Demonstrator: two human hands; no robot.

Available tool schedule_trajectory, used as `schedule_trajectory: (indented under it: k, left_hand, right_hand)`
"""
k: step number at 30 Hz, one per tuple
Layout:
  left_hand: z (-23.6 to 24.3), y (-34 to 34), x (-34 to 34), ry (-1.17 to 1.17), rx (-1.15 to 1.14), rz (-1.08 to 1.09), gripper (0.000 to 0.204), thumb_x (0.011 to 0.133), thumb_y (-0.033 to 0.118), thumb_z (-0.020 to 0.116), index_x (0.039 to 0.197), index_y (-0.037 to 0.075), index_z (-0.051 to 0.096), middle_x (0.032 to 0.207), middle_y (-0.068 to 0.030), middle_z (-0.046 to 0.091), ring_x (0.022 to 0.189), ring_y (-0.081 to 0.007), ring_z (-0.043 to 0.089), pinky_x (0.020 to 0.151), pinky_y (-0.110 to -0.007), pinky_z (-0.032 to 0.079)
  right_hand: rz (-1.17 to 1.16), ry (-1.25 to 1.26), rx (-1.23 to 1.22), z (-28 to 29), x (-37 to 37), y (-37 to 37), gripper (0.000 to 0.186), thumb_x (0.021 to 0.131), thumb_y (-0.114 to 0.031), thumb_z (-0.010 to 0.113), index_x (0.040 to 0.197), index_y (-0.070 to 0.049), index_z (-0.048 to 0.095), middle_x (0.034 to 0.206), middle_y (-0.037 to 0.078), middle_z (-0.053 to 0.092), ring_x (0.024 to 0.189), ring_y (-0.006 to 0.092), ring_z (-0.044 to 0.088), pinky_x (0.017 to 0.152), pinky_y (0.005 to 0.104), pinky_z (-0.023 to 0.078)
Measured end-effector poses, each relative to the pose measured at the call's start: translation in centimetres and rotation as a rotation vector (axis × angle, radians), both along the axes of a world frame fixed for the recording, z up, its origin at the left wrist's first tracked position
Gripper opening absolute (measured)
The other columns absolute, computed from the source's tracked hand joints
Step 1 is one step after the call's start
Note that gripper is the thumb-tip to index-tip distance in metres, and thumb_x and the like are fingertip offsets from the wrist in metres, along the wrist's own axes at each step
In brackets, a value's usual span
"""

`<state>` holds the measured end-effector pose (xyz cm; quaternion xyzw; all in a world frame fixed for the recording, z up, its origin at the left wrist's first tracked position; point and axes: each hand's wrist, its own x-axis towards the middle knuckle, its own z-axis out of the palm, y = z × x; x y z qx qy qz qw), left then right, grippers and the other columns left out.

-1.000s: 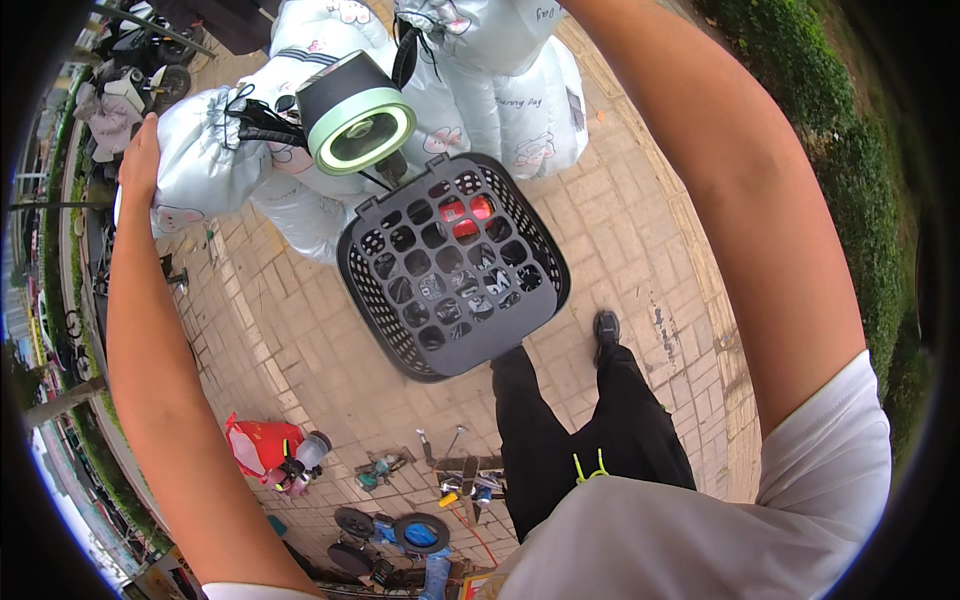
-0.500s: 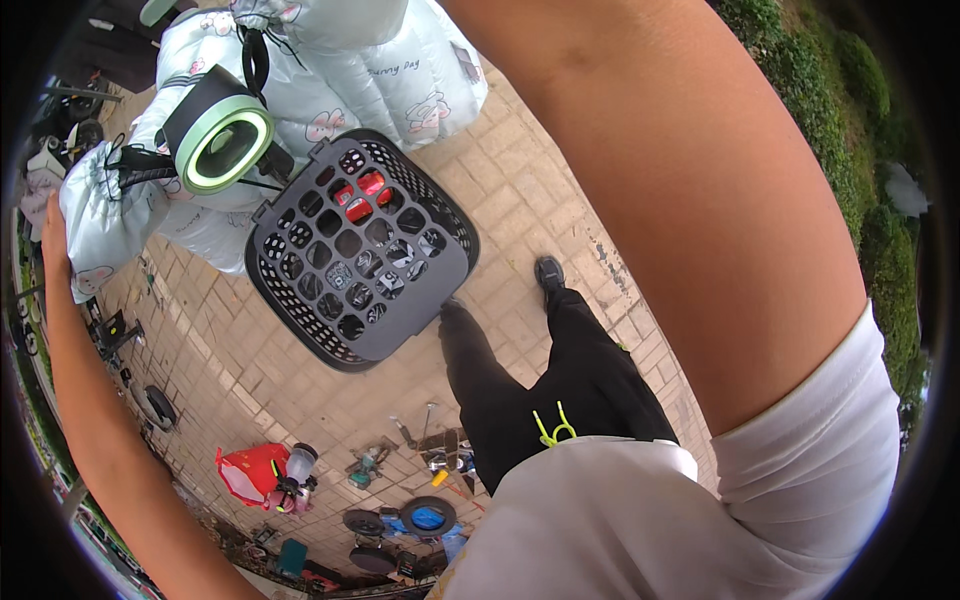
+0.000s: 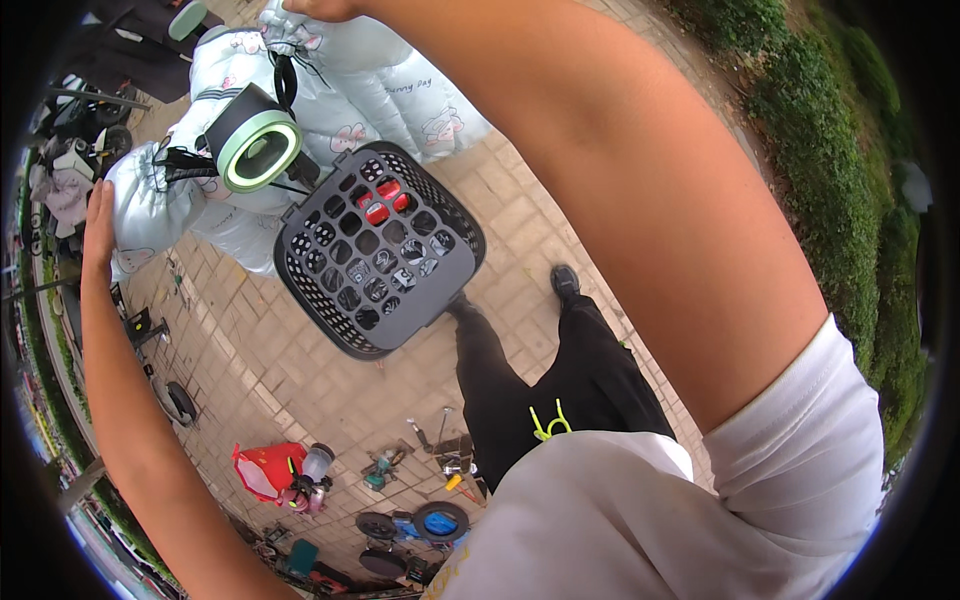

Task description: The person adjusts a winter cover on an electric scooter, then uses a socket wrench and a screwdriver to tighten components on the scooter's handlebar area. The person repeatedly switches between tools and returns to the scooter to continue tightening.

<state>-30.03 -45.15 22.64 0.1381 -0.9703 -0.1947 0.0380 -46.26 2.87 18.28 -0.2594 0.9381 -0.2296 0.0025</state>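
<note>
A pale padded cover [image 3: 435, 105] with cartoon prints drapes the front of a two-wheeler, with a puffy sleeve [image 3: 150, 210] over each handlebar end. My left hand [image 3: 100, 225] rests along the outer side of the left sleeve, its visible fingers stretched out. At the top edge my right hand [image 3: 325, 8] touches the gathered part of the other sleeve; most of its fingers are cut off. Between the sleeves sits a round headlight [image 3: 258, 150] with a pale green ring. Below it hangs a dark grey lidded basket [image 3: 425, 300]; red and other items show through its holes.
Beige paving [image 3: 300, 330] lies around my feet. Low on the left are a red bag [image 3: 265, 470], a green power tool [image 3: 380, 470], a hammer [image 3: 420, 435] and a small tyre [image 3: 440, 520]. A hedge [image 3: 800, 110] runs along the right; parked vehicles [image 3: 75, 160] stand far left.
The cover, headlight and basket have shifted slightly right and down in view. My left hand has moved with its sleeve. Part of my right hand has come into view at the top.
</note>
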Motion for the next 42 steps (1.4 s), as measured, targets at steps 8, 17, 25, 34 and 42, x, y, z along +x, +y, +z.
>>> schedule_trajectory:
  k: [8,17,25,34,42]
  left_hand:
    - [-8.1,10.9,16.3,0.525,0.044,-0.053,0.056,0.099,0.036,0.054,0.142,0.001,0.046,0.149,-0.0193,0.043,0.14,-0.0326,0.036,0.115,-0.041,0.026]
    - [-29.0,42.6,71.3,-1.325,0.639,0.236,0.042,0.101,0.034,0.041,0.121,0.004,0.062,0.122,-0.0237,0.061,0.114,-0.0384,0.057,0.094,-0.044,0.046]
    - [-26.9,46.5,75.5,-1.028,0.234,-0.12,0.031,0.097,0.028,0.051,0.112,0.005,0.066,0.108,-0.0172,0.069,0.092,-0.0296,0.067,0.077,-0.039,0.053]
    - [-24.4,42.9,56.1,-0.252,1.009,0.643,0.04,0.097,0.036,0.059,0.119,0.003,0.064,0.111,-0.0056,0.068,0.095,-0.0137,0.062,0.084,-0.03,0.045]
    - [-27.2,45.7,59.4,-0.494,1.019,0.6,0.04,0.096,0.033,0.06,0.114,-0.001,0.067,0.095,-0.0089,0.069,0.085,-0.0178,0.064,0.081,-0.033,0.05]
  right_hand:
    - [-0.065,0.163,-0.315,-8.8,16.1,6.6,0.055,0.096,-0.043,0.054,0.137,-0.008,0.051,0.142,0.019,0.048,0.133,0.034,0.043,0.109,0.0478,0.029]
    - [-0.435,-0.955,0.525,-26.0,54.7,39.7,0.056,0.089,-0.052,0.058,0.121,-0.008,0.067,0.128,0.021,0.06,0.12,0.037,0.056,0.103,0.0449,0.044]
    - [-0.424,-0.968,0.529,-27.9,62.2,51.6,0.048,0.089,-0.04,0.059,0.106,0.004,0.068,0.108,0.026,0.068,0.106,0.0396,0.064,0.095,0.0449,0.048]
    - [-0.474,-0.623,-0.052,-25.4,57.6,44.0,0.042,0.09,-0.034,0.062,0.107,0.003,0.069,0.113,0.026,0.066,0.112,0.0389,0.06,0.099,0.0435,0.046]
    - [-0.603,-0.77,0.079,-26.3,63.3,48.2,0.046,0.087,-0.036,0.062,0.107,0.004,0.07,0.108,0.028,0.068,0.107,0.0397,0.064,0.095,0.043,0.049]
